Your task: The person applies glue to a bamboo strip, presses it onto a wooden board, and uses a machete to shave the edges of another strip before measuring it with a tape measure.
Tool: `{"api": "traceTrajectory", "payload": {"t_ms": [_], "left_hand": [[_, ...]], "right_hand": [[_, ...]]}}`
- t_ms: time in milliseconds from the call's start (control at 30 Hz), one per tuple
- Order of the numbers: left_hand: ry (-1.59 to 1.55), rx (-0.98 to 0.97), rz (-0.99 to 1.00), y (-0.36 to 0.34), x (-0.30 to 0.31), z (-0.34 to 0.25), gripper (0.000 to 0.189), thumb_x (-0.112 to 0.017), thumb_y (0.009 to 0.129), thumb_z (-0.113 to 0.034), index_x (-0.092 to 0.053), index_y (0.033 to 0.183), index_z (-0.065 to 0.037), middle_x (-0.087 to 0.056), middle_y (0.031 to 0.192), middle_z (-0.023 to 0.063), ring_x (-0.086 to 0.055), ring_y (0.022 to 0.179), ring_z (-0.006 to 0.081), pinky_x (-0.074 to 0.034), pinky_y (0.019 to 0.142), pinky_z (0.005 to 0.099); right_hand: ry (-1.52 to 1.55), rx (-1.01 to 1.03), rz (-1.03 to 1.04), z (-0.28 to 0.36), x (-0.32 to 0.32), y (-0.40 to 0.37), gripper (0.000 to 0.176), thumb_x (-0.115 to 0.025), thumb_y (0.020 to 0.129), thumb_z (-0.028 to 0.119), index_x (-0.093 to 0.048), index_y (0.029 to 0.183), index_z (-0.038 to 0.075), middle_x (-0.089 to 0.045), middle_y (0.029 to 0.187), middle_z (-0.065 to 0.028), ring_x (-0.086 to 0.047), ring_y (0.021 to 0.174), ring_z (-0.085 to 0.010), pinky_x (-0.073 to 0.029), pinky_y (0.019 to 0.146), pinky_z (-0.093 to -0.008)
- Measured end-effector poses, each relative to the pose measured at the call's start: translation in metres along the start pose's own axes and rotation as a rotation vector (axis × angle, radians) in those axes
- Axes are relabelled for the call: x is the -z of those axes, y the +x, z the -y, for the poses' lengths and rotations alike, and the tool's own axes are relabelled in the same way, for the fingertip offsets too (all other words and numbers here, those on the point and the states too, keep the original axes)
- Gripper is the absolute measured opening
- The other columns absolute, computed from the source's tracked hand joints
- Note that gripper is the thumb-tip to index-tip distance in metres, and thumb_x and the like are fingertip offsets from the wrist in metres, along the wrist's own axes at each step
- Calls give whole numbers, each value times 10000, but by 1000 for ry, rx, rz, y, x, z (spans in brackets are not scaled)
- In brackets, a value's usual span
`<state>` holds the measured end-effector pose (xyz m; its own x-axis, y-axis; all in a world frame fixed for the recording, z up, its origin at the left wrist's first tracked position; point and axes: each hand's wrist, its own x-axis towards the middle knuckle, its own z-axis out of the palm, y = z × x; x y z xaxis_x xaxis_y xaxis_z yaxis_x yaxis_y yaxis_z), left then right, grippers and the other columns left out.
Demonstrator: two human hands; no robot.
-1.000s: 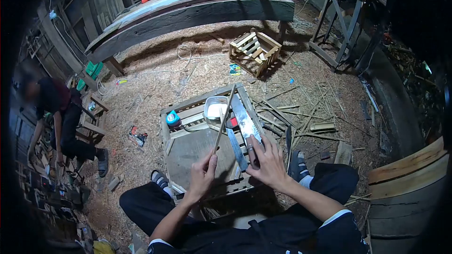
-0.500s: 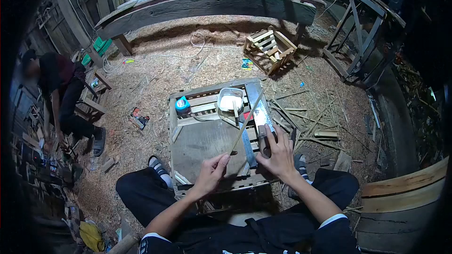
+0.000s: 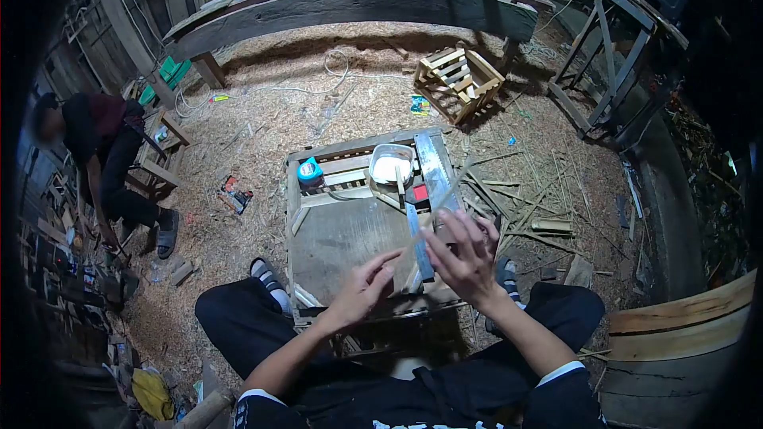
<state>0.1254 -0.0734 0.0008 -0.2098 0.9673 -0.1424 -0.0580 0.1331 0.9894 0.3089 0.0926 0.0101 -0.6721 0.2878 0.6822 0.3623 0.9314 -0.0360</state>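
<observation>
My left hand is over the near edge of the slatted wooden crate table, thumb and index finger apart. My right hand is raised over the table's right side, fingers curled around a thin wooden strip blurred by motion. Under the strip and right hand lie a broad saw blade and a narrow metal blade. A red block lies beside them. A white tub holding white material and a stick stands near a blue tape measure.
A slatted wooden box lies tilted on the shavings, with scattered strips at the right. A long bench spans the back. Another person sits at the left. Planks stand at the lower right.
My right hand has lifted from the saw handle. My left hand's fingers have parted from the strip, and the strip has shifted right. The person at the left has lowered an arm slightly.
</observation>
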Motion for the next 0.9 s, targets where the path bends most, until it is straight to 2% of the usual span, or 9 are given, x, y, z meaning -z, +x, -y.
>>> {"api": "traceTrajectory", "payload": {"t_ms": [67,100,267,333,400,433,600,733,900], "left_hand": [[61,-18,24,0,-5,-11,438,-525,1130,-293,-573,1458,-8,-474,781,-58,-431,692,53,-374,612,240],[100,-21,58,0,-6,-19,421,-530,1129,-279,-567,1459,-21,-492,810,-47,-443,716,60,-386,631,243],[301,-73,133,8,10,-20,367,-576,1106,-214,-600,1443,-71,-672,869,51,-607,753,99,-501,678,291],[327,-130,56,8,14,-21,308,-639,1064,-180,-688,1343,-59,-729,873,81,-666,734,145,-519,676,318],[504,-399,-124,10,20,-17,255,-703,1018,-199,-762,1234,-77,-745,849,113,-684,694,231,-532,675,354],[634,-357,-184,8,23,-20,214,-752,972,-213,-802,1146,-99,-748,872,142,-686,697,298,-538,675,379],[760,-305,-320,5,34,-26,170,-789,938,-197,-819,1056,-78,-760,894,132,-697,727,282,-540,671,376],[499,-411,-421,6,34,-17,178,-832,881,-81,-803,1040,-5,-781,931,127,-743,820,229,-564,712,340],[567,-575,-413,5,30,-13,223,-843,861,-36,-795,1079,-29,-789,951,101,-736,816,208,-555,711,319]], "right_hand": [[-139,219,-14,3,4,5,395,-687,927,239,-713,1321,231,-633,1406,-46,-549,1358,-225,-302,1153,-486],[-62,216,0,2,2,7,312,-658,929,217,-732,1231,243,-683,1258,-7,-605,1281,-201,-280,1171,-484],[-5,152,31,-29,6,18,184,-712,861,181,-735,1043,196,-667,1019,-4,-646,1158,-198,-340,1143,-463],[-50,83,-4,-41,13,18,215,-731,829,137,-747,1038,185,-669,1012,-7,-646,1119,-197,-387,1107,-443],[-53,72,-26,-50,15,15,222,-741,807,116,-762,1019,179,-669,987,-15,-652,1076,-206,-418,1078,-439],[-84,32,-20,-52,20,14,224,-743,801,112,-770,1013,176,-669,977,-18,-654,1058,-214,-426,1069,-439],[-69,-67,-76,-60,26,10,249,-753,794,63,-784,1025,152,-655,937,-35,-646,962,-243,-455,1009,-442],[66,-23,0,-48,23,3,386,-819,720,75,-778,1098,143,-633,928,-35,-636,942,-263,-477,942,-441],[207,60,78,-23,15,3,365,-875,784,190,-773,1131,147,-653,970,-35,-633,832,-226,-483,735,-390]]}}
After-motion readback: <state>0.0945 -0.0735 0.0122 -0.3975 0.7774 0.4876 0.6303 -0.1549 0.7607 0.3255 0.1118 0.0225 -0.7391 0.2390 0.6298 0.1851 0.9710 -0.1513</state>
